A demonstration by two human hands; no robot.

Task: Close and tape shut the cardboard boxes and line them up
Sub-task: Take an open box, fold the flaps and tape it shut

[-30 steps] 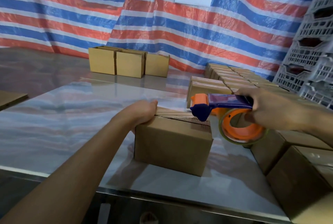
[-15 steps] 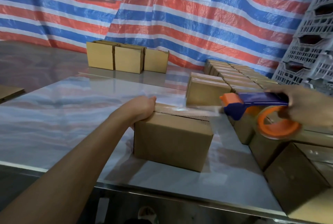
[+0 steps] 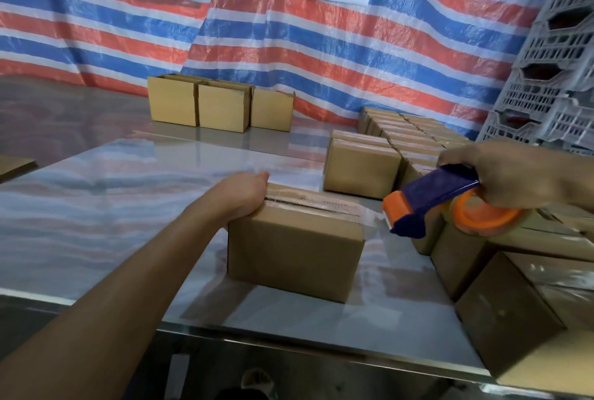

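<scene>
A closed cardboard box [image 3: 294, 253] sits on the shiny table [image 3: 112, 206] in front of me, with clear tape laid along its top seam. My left hand [image 3: 246, 192] presses down on the box's top left edge. My right hand [image 3: 511, 174] grips a blue and orange tape dispenser [image 3: 443, 202] just past the box's right end, its nose tilted down. A strip of clear tape [image 3: 373, 218] stretches from the box's top right corner to the dispenser.
Taped boxes [image 3: 361, 169] stand in rows along the right side, running back to the striped tarp [image 3: 289, 30]. Three boxes [image 3: 221, 107] stand at the far middle. White plastic crates [image 3: 553, 78] are stacked at the right. The table's front edge [image 3: 289, 335] is near me.
My right hand pulled the dispenser across the box top to the right, past its end, then tipped its nose down towards the box's right side. My left hand stayed on the box.
</scene>
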